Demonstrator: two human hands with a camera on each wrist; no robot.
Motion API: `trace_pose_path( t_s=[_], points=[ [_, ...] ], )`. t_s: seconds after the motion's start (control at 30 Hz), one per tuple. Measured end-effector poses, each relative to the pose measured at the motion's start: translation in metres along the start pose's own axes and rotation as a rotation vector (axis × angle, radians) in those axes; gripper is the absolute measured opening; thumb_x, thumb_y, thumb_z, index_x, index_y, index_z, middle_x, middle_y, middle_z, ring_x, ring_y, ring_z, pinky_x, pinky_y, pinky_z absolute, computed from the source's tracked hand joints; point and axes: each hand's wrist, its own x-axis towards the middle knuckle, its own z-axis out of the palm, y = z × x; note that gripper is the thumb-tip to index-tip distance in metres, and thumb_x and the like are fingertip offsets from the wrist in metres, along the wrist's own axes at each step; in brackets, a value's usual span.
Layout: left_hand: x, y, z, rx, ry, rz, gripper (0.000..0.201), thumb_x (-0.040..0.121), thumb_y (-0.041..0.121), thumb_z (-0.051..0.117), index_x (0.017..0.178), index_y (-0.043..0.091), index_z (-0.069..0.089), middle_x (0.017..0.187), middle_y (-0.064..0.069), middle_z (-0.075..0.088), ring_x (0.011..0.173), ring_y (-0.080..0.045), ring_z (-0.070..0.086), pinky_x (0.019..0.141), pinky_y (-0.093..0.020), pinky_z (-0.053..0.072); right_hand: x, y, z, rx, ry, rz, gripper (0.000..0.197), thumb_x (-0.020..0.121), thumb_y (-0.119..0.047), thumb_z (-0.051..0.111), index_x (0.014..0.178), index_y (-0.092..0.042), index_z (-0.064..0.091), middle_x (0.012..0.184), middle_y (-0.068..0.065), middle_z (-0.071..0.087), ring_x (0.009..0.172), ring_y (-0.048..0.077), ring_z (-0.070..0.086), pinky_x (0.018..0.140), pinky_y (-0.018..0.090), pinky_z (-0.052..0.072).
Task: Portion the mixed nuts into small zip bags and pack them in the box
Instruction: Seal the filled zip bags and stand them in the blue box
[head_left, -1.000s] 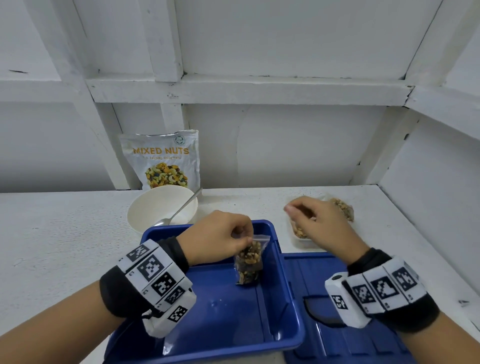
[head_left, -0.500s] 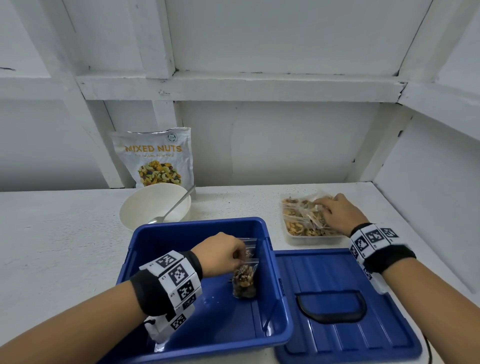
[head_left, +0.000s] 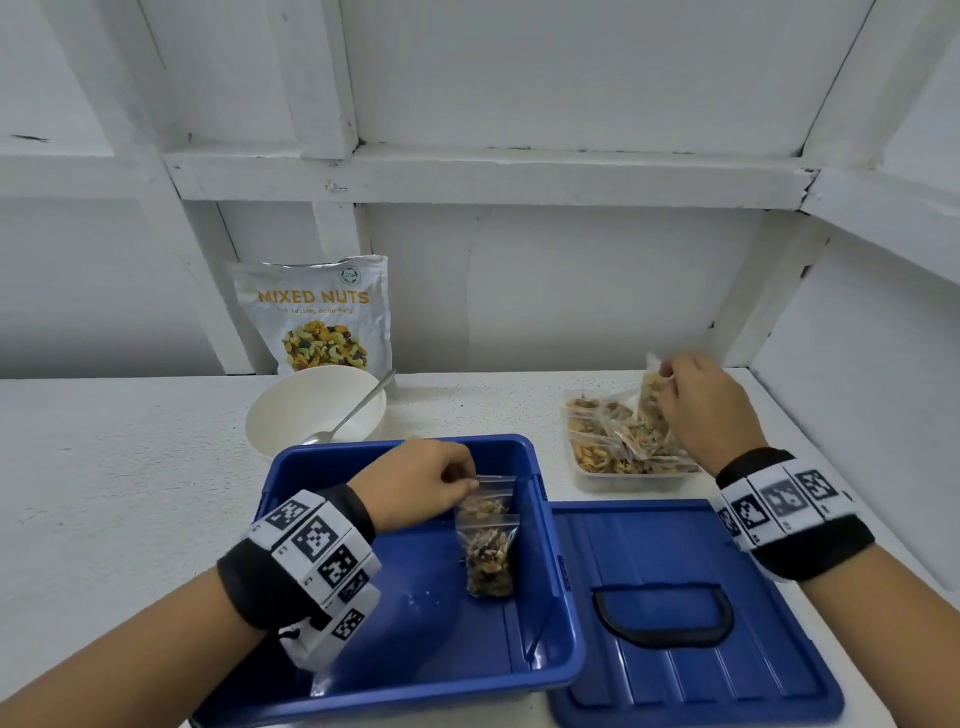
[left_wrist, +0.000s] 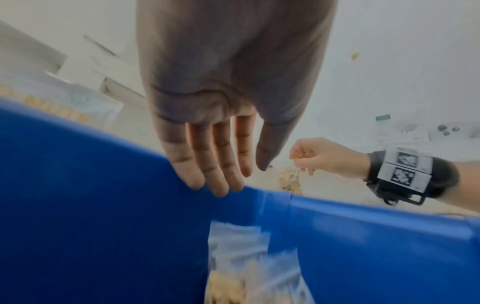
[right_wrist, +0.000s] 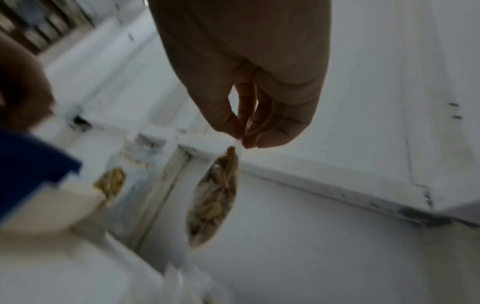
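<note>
Head view hides the left hand (head_left: 415, 486) grip; right hand (head_left: 706, 405) pinches a blurred nut bag (right_wrist: 215, 197).

Right hand (head_left: 706, 402) lifted a bag (right_wrist: 215, 197)

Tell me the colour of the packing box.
The box is solid blue, clearest in the head view.

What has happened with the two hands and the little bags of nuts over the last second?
The right hand reached out to the clear tray, pinched one filled zip bag by its top and lifted it clear. The left hand lowered its bag into the blue box, where two bags now lie, and its fingers have opened. The bowl, spoon, nut pouch and lid stayed put.
</note>
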Motion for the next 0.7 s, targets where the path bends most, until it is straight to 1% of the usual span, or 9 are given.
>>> trace_pose_path(
  t_s=[0.07,0.13,0.2,0.3,0.4,0.5,0.57,0.63,0.7],
  points=[
    [-0.003,0.003,-0.011,-0.045,0.092,0.007,0.014,0.09,0.026,0.057,0.098,0.018,0.065,0.095,0.003,0.067,0.085,-0.009,0.06,0.08,-0.024,0.048,-0.004,-0.018,-0.019,0.081,0.086,-0.108,0.012,0.087,-0.001,0.051,0.098,0.001,0.058,0.089,0.015,0.059,0.074,0.028,0.055,0.062,0.027,0.036],
    [-0.007,0.01,-0.021,-0.094,0.187,0.02,0.013,0.089,0.025,0.057,0.099,0.019,0.063,0.092,0.007,0.065,0.083,-0.005,0.059,0.077,-0.019,0.047,-0.008,-0.039,-0.035,0.215,0.112,-0.189,0.013,0.086,0.001,0.055,0.098,-0.002,0.059,0.085,0.006,0.059,0.072,0.018,0.053,0.062,0.018,0.036],
    [-0.012,0.02,-0.03,-0.169,0.292,0.053,0.013,0.089,0.024,0.057,0.101,0.02,0.061,0.09,0.014,0.061,0.081,0.001,0.058,0.073,-0.01,0.044,-0.014,-0.063,-0.046,0.379,0.076,-0.253,0.015,0.085,0.0,0.058,0.099,-0.005,0.059,0.084,0.0,0.059,0.071,0.007,0.053,0.062,0.008,0.038],
    [-0.022,0.032,-0.041,-0.314,0.405,0.106,0.014,0.089,0.023,0.058,0.103,0.024,0.057,0.094,0.018,0.06,0.092,0.005,0.056,0.075,-0.012,0.046,-0.024,-0.094,-0.054,0.6,-0.009,-0.308,0.016,0.085,-0.002,0.06,0.098,-0.013,0.058,0.082,-0.012,0.058,0.076,-0.004,0.057,0.066,0.004,0.042],
    [-0.033,0.039,-0.047,-0.381,0.438,0.146,0.007,0.089,0.019,0.058,0.094,0.025,0.06,0.092,0.014,0.063,0.09,0.0,0.059,0.074,-0.015,0.048,-0.031,-0.117,-0.055,0.74,-0.063,-0.318,0.019,0.086,-0.005,0.061,0.092,-0.021,0.055,0.083,-0.015,0.059,0.082,-0.003,0.057,0.065,0.009,0.045],
    [-0.043,0.038,-0.052,-0.407,0.497,0.168,0.013,0.089,0.013,0.058,0.083,0.025,0.06,0.083,0.01,0.065,0.083,-0.003,0.06,0.07,-0.013,0.047,-0.034,-0.132,-0.054,0.851,-0.099,-0.289,0.028,0.086,-0.007,0.062,0.086,-0.033,0.053,0.08,-0.015,0.06,0.078,-0.001,0.058,0.064,0.012,0.046],
    [-0.049,0.035,-0.054,-0.41,0.544,0.172,0.014,0.088,0.011,0.059,0.081,0.023,0.062,0.08,0.006,0.066,0.079,-0.004,0.06,0.068,-0.013,0.046,-0.034,-0.139,-0.053,0.921,-0.143,-0.252,0.028,0.086,-0.008,0.062,0.086,-0.035,0.054,0.079,-0.014,0.06,0.078,0.001,0.058,0.066,0.016,0.049],
    [-0.054,0.032,-0.058,-0.431,0.579,0.164,0.009,0.087,0.009,0.06,0.084,0.016,0.065,0.079,0.006,0.067,0.076,-0.001,0.06,0.067,-0.013,0.045,-0.035,-0.144,-0.051,0.956,-0.199,-0.212,0.024,0.086,-0.012,0.062,0.088,-0.035,0.056,0.08,-0.011,0.062,0.079,0.005,0.061,0.07,0.022,0.052],
    [-0.057,0.029,-0.062,-0.452,0.601,0.155,0.007,0.087,0.008,0.06,0.085,0.009,0.066,0.076,0.006,0.066,0.072,0.001,0.059,0.066,-0.01,0.044,-0.036,-0.148,-0.05,0.943,-0.243,-0.184,0.017,0.087,-0.018,0.062,0.088,-0.035,0.058,0.081,-0.009,0.064,0.079,0.009,0.063,0.071,0.023,0.052]
  ],
)
